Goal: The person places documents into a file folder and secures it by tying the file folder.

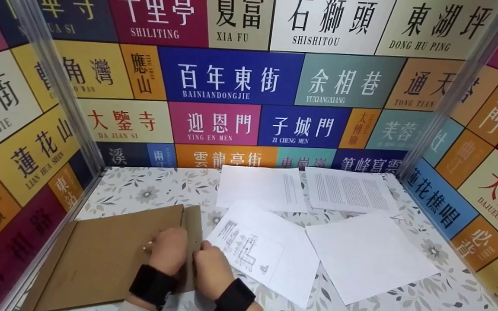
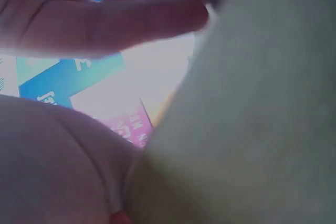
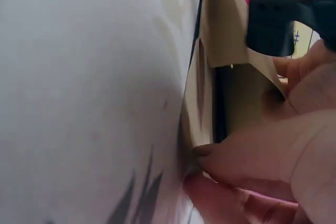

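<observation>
A brown kraft paper file envelope (image 1: 115,259) lies on the left part of the table. Its narrow flap (image 1: 193,233) runs along the right side. Across the envelope's upper face, close to that side, my left hand (image 1: 169,250) has its fingers bent and grips the panel by the opening. My right hand (image 1: 212,263) pinches the flap's edge between thumb and fingers. From the right wrist, the envelope's mouth (image 3: 241,98) gapes, dark inside, with the right thumb (image 3: 252,156) at its lower edge. Seen from the left wrist, a finger (image 2: 157,17) reaches to the brown surface.
Right of the envelope lies a sheet with a printed diagram (image 1: 270,255), beside a blank white sheet (image 1: 370,255). Behind them are a mostly blank sheet (image 1: 257,188) and a text-covered stack (image 1: 348,190). Colourful sign-covered panels (image 1: 231,77) enclose the flowered table (image 1: 439,242).
</observation>
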The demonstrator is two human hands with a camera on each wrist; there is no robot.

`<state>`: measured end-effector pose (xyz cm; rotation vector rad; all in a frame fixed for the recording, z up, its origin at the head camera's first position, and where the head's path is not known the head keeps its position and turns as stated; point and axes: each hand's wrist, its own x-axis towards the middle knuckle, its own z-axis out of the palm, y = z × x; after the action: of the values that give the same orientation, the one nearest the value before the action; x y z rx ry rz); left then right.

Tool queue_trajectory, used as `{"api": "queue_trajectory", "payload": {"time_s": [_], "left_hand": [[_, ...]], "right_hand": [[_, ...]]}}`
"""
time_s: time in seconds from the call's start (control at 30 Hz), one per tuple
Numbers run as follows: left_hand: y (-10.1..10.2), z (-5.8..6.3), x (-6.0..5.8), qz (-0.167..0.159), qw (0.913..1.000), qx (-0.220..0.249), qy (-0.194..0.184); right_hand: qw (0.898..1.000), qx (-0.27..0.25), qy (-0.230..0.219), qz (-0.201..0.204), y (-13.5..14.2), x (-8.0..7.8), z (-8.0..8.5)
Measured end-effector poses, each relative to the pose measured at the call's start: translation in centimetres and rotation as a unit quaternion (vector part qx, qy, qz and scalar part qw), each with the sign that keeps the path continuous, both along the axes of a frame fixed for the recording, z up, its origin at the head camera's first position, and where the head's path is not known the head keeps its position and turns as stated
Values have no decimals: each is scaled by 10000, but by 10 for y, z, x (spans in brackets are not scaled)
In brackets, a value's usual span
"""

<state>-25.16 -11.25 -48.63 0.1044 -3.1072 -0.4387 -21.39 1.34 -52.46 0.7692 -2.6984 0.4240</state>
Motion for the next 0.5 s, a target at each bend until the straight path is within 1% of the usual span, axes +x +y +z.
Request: {"api": "queue_trajectory", "payload": {"time_s": [0.07, 0.13, 0.17, 0.2, 0.23, 0.27, 0.3, 0.33, 0.4, 0.43, 0.5], "left_hand": [[-2, 6, 0, -212, 9997, 91, -56], [-3, 10, 1, -389, 9991, 134, -44], [-3, 12, 1, -441, 9989, 148, -32], [-3, 13, 2, -546, 9985, 83, 52], [-3, 14, 2, -642, 9977, 2, 223], [-3, 14, 3, -727, 9965, -110, 402], [-3, 14, 4, -790, 9943, -258, 664], [-2, 15, 5, -822, 9919, -393, 880], [-2, 18, 7, -764, 9895, -559, 1094], [-2, 21, 8, -712, 9897, -569, 1100], [-4, 29, 9, -624, 9930, -503, 863]], "right_hand": [[9977, 571, 145, 341, -2, 1, 0], [9911, 1039, 236, 801, -2, 1, -1], [9873, 1166, 233, 1051, -2, 1, -2], [9839, 1216, 185, 1294, -2, 0, -2], [9806, 1259, 136, 1498, -1, 0, -3], [9788, 1218, 46, 1644, 1, -1, -3], [9771, 1177, -2, 1772, 2, -2, -3], [9759, 1125, -48, 1871, 3, -3, -3], [9739, 1055, -67, 2008, 4, -5, -2], [9732, 1067, -19, 2035, 3, -6, -2], [9734, 1110, -83, 2001, 2, -6, 0]]}}
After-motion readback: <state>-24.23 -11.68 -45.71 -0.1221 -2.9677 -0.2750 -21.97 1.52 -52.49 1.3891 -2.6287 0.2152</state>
